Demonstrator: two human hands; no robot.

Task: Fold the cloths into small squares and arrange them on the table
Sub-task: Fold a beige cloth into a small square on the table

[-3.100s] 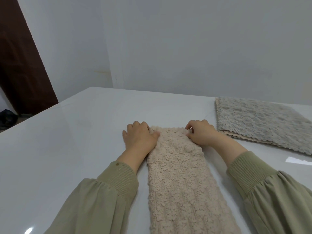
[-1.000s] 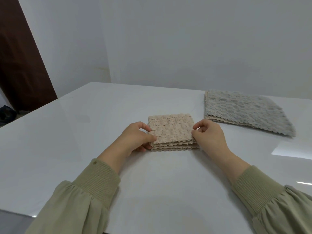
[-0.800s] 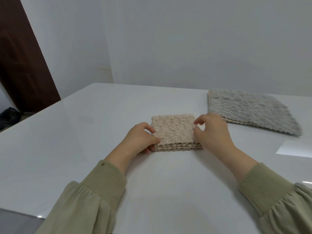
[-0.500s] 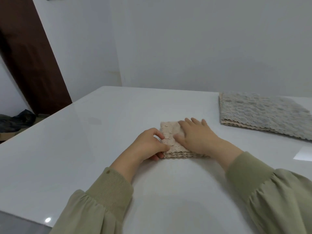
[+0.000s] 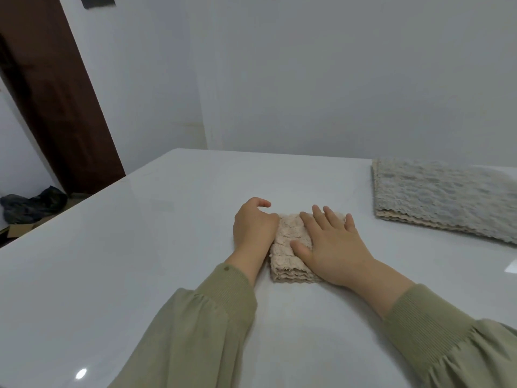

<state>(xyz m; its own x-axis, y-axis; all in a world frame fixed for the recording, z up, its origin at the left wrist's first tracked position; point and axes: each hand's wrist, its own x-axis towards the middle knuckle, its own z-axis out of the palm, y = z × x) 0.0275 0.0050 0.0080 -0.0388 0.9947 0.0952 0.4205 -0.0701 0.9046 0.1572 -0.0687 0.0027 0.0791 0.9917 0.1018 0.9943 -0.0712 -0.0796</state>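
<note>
A beige textured cloth (image 5: 288, 256), folded into a small thick square, lies on the white table (image 5: 134, 247) in front of me. My right hand (image 5: 334, 247) lies flat on top of it with the fingers straight and spread, pressing it down and covering its right half. Beside the square, my left hand (image 5: 253, 226) has its fingers curled and holds the left edge. Both sleeves are olive green.
A stack of larger grey and beige cloths (image 5: 447, 200) lies flat at the right back of the table. A brown door (image 5: 56, 107) stands at the left, with a dark bag (image 5: 33, 205) and cardboard on the floor beyond the table's left edge.
The long beige strip was folded up into a small square. My right hand moved from pinching its right edge to lying flat on top. The view has shifted.
</note>
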